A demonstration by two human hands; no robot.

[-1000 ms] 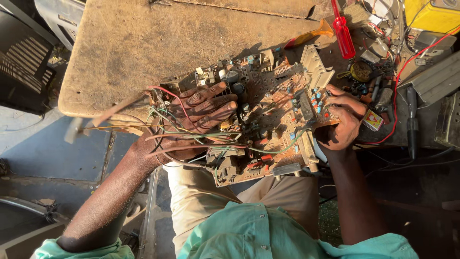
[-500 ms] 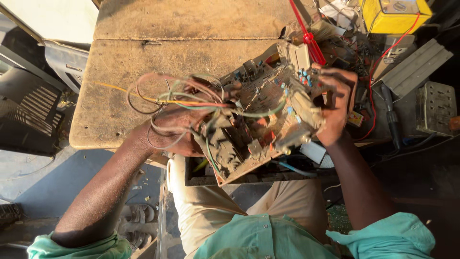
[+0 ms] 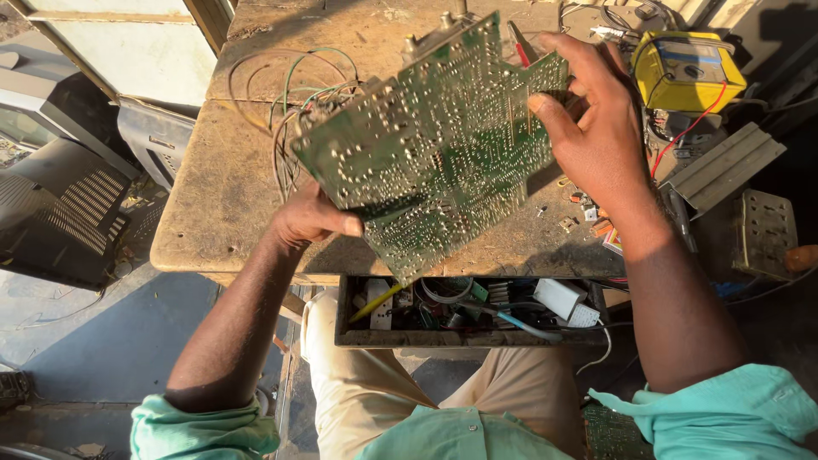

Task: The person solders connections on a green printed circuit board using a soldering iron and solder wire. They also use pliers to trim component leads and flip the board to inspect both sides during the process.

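A large green circuit board (image 3: 434, 140) is held up over the worn wooden bench (image 3: 221, 204), its soldered underside facing me. My left hand (image 3: 311, 217) grips its lower left edge, thumb on the solder side. My right hand (image 3: 588, 128) holds the upper right edge, fingers curled over the top. A bundle of coloured wires (image 3: 285, 102) loops out from the board's left side over the bench.
An open drawer (image 3: 464, 311) of tools and parts sits under the bench front. A yellow meter (image 3: 686, 72) with a red lead stands at the upper right beside grey metal parts (image 3: 724, 166). Dark television casings (image 3: 60, 204) lie on the floor at left.
The board has been flipped from component side up to solder side up and lifted higher. Both hands shifted their grip on its edges.
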